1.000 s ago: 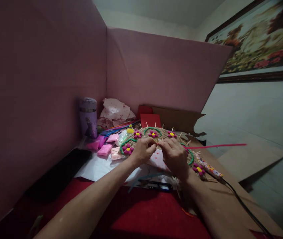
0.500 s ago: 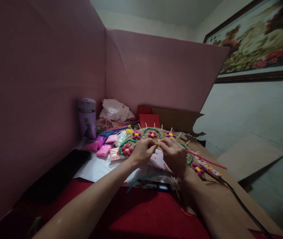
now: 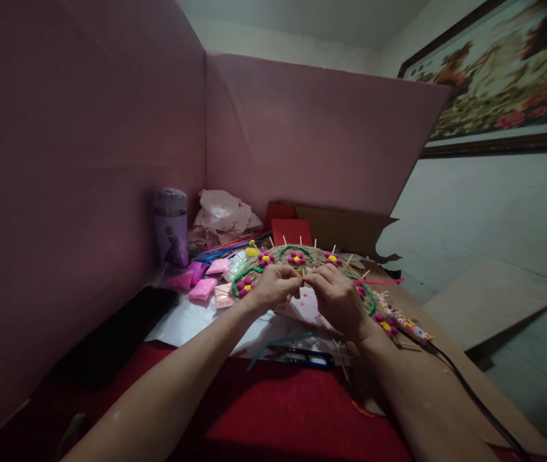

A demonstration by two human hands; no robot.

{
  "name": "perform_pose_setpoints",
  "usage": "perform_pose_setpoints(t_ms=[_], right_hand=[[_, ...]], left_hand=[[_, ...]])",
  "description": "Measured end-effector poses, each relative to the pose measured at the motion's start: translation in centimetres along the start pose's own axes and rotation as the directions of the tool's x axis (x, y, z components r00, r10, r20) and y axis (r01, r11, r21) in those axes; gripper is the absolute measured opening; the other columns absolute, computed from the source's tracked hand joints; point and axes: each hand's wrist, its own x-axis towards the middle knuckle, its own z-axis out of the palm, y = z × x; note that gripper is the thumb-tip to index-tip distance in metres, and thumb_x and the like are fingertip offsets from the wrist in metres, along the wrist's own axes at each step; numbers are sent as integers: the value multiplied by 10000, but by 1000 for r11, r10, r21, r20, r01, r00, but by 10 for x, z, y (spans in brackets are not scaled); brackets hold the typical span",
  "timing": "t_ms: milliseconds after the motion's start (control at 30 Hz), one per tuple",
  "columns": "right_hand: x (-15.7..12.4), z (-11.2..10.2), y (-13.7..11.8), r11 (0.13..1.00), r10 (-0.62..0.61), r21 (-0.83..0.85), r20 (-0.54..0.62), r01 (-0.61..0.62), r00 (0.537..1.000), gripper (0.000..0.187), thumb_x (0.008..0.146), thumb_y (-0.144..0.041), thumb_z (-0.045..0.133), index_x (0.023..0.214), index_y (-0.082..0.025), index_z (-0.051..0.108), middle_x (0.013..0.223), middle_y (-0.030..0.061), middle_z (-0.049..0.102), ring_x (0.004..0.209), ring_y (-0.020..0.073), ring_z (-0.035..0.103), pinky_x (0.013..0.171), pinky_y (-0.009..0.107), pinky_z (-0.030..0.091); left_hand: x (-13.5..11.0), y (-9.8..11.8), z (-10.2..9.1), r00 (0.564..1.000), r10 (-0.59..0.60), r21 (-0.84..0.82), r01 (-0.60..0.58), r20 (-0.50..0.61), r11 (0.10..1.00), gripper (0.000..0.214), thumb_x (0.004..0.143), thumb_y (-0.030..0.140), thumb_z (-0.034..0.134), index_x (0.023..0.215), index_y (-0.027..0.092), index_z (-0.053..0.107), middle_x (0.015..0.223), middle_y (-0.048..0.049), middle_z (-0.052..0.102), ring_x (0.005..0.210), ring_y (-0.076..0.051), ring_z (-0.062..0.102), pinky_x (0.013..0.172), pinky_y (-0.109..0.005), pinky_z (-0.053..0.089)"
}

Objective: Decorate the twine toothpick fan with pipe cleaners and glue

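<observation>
My left hand (image 3: pixel 276 287) and my right hand (image 3: pixel 337 296) meet at their pinched fingertips over the near side of a twine-wrapped ring (image 3: pixel 273 258). A pink pipe cleaner (image 3: pixel 380 281) sticks out to the right from behind my right hand. Its other end is hidden where both hands' fingers close together. The ring carries purple clay flowers with yellow centres, such as one flower (image 3: pixel 296 258), and curved green pipe cleaners, one green curve (image 3: pixel 248 274) at the left. Short pale sticks stand out around its outer edge.
A purple tumbler (image 3: pixel 171 228) stands at the left beside pink clay packets (image 3: pixel 203 289) and a dark phone-like slab (image 3: pixel 114 330). In front lie small snips (image 3: pixel 309 357) and a blue strip (image 3: pixel 273 346). A flower-patterned glue gun (image 3: pixel 411 327) with a black cord lies at the right. Pink panels rise behind.
The pink pipe cleaner's free end has swung up to nearly level, and less of it shows beyond my right hand. My hands stay pinched together in about the same place.
</observation>
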Motion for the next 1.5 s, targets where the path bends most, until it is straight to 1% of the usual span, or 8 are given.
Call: perform_pose_setpoints(t_ms=[300,533,700,800,900,1100,1267,1500], right_hand=[[-1,14,-23,960,267,118,-134,-252,954,164,841,-103,432,886,-163,578,784,57,601,770,196,524,712,318,411],[-2,8,-7,968,158,-197,-16,-158,987,172,822,-97,481,785,-198,616,769,46,593,787,194,498,608,275,335],[1,3,-2,983,47,-178,61,-35,997,197,854,-103,458,778,-182,621,770,55,600,798,184,495,657,264,351],[1,2,-1,994,50,-103,79,-42,996,195,857,-108,432,803,-162,612,777,72,591,806,198,492,701,284,372],[0,3,-3,994,108,-37,46,-107,993,167,847,-111,429,823,-148,590,770,77,578,788,206,492,698,299,380],[-1,11,-20,970,239,60,-50,-236,970,157,845,-98,415,811,-150,559,750,64,560,754,198,491,700,303,374],[-2,12,-23,971,229,-60,-23,-230,973,160,816,-78,429,810,-151,571,751,64,559,763,203,478,686,299,351],[-1,7,-11,934,157,-328,19,-142,987,138,829,-133,513,766,-207,611,803,44,590,785,200,455,644,302,295]], left_hand=[[-3,-6,15,976,53,-238,-104,-211,966,137,658,253,572,598,136,534,485,30,542,327,-37,391,329,-164,238],[4,-16,9,966,205,270,-157,-160,950,135,702,214,534,600,138,577,525,18,558,413,-59,459,403,-175,317],[4,-9,2,967,245,484,-187,-61,855,168,680,151,507,539,141,596,489,19,561,448,-65,461,464,-183,330],[2,-5,1,983,180,374,-151,-44,915,132,647,147,516,538,140,589,470,26,549,423,-65,445,450,-189,326],[1,-3,5,993,67,81,-59,-102,995,106,645,196,543,557,139,559,453,30,534,355,-51,387,388,-186,284],[-3,-3,16,975,51,-214,-99,-217,972,115,632,228,580,572,137,542,464,30,538,343,-41,397,352,-169,263],[-1,-12,19,959,94,-178,-145,-266,973,144,663,267,575,601,141,548,492,26,555,368,-48,431,373,-172,307],[5,-19,11,979,117,168,-89,-168,982,143,682,235,547,571,145,553,464,37,531,362,-46,417,386,-170,302]])
